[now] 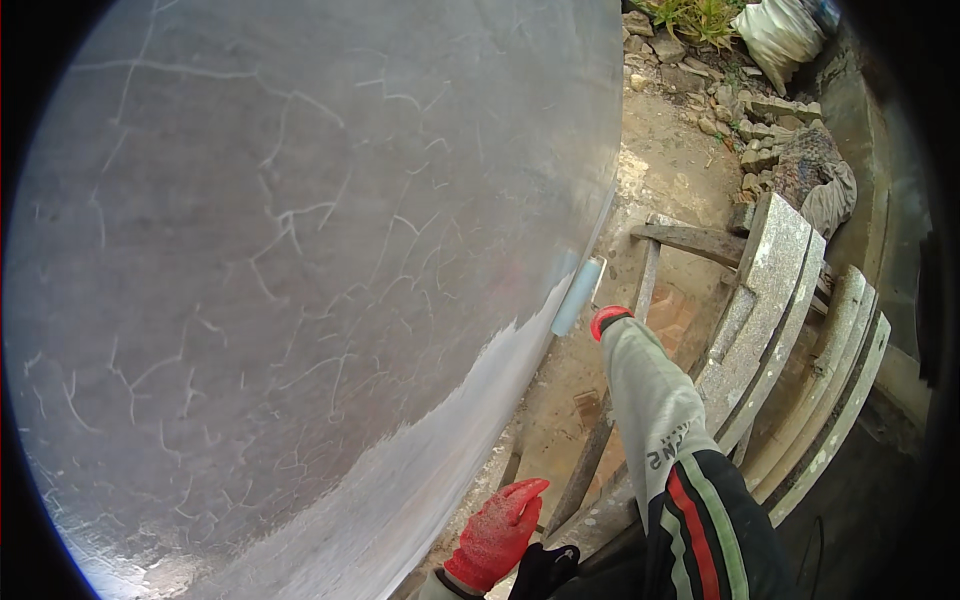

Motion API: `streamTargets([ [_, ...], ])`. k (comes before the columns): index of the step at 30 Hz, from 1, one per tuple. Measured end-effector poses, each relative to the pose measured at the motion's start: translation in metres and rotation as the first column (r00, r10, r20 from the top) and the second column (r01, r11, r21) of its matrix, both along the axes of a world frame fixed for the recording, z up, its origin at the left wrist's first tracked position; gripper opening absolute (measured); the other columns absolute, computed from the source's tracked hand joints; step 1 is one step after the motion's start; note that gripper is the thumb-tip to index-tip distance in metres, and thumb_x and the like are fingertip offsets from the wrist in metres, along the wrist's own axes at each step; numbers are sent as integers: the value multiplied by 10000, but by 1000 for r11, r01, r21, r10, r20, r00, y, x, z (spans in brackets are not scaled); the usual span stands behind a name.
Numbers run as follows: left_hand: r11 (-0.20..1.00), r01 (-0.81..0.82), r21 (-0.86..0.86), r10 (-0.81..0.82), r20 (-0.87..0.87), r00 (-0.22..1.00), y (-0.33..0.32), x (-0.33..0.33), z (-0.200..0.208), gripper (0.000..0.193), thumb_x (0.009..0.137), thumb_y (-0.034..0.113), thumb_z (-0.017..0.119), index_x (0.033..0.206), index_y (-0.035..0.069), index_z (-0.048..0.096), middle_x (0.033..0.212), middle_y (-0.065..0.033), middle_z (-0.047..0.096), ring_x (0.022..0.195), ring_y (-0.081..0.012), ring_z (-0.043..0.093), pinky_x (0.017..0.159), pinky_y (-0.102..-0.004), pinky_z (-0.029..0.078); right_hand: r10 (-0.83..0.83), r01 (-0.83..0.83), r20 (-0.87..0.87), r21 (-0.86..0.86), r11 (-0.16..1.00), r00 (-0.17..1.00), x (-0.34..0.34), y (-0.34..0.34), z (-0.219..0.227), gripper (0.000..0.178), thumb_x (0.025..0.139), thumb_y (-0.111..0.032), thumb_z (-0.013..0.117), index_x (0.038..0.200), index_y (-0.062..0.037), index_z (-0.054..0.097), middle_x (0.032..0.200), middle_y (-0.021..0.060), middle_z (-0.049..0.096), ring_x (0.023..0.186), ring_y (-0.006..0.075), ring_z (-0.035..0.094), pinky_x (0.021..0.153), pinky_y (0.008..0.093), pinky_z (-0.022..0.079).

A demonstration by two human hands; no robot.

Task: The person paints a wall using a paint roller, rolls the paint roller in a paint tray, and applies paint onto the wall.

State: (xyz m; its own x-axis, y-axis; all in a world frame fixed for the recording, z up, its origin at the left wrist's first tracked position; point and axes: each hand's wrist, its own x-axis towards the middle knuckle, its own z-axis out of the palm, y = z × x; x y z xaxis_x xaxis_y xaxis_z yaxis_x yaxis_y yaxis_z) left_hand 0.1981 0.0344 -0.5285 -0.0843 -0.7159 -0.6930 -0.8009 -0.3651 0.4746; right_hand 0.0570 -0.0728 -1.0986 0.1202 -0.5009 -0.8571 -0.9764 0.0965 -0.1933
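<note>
A tall grey wall [300, 250] marked with thin whitish branching lines fills the left and middle. Along its lower right side runs a paler, fresh-looking coat [400, 490]. My right arm reaches forward, and my right hand [608, 319], in a red glove, is closed around what looks like the handle of a paint roller, mostly hidden behind the hand and cuff. The roller's light blue sleeve [577, 297] lies against the wall. Low in the view, my left hand [497, 535], also red-gloved and speckled, hovers beside the wall with slightly bent fingers and nothing visible in it.
Paint-spattered wooden planks [765, 290] and poles form a scaffold on my right, with crossbars below. Beneath lies a dirt floor [680, 150]. Farther off are rubble stones [720, 110], a white sack [780, 40], a crumpled cloth [825, 185] and green plants [700, 18].
</note>
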Motion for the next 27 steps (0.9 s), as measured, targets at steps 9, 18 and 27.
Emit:
streamTargets([
  [9, 997, -6, 74, 8, -26, 1000, -9, -4, -3, 310, 981, 218, 533, 1256, 96, 609, 1262, -122, 612, 1188, -299, 565, 993, -366, 455, -4, 6, 63, -29, 1000, 998, -12, -6, -5, 242, 787, -239, 634, 981, -180, 766, 1066, 77, 722, 963, 257, 697, 818, 443, 554],
  [18, 1000, 12, -4, -12, -145, 989, -7, -9, 2, 330, 994, 236, 500, 1263, 70, 597, 1261, -163, 598, 1194, -329, 550, 1015, -386, 430, 430, -412, 71, -181, 893, 900, -28, -36, 30, 189, 790, -301, 653, 909, -205, 765, 963, 23, 722, 914, 193, 683, 787, 385, 559],
  [27, 996, 13, -89, -37, -269, 962, 5, -16, 26, 361, 1008, 288, 460, 1267, 81, 604, 1237, -145, 621, 1145, -286, 590, 979, -351, 447, 343, -277, 248, -267, 923, 906, -93, 8, 312, 385, 936, -401, 498, 967, -95, 731, 969, 152, 700, 914, 331, 676, 768, 432, 536],
])
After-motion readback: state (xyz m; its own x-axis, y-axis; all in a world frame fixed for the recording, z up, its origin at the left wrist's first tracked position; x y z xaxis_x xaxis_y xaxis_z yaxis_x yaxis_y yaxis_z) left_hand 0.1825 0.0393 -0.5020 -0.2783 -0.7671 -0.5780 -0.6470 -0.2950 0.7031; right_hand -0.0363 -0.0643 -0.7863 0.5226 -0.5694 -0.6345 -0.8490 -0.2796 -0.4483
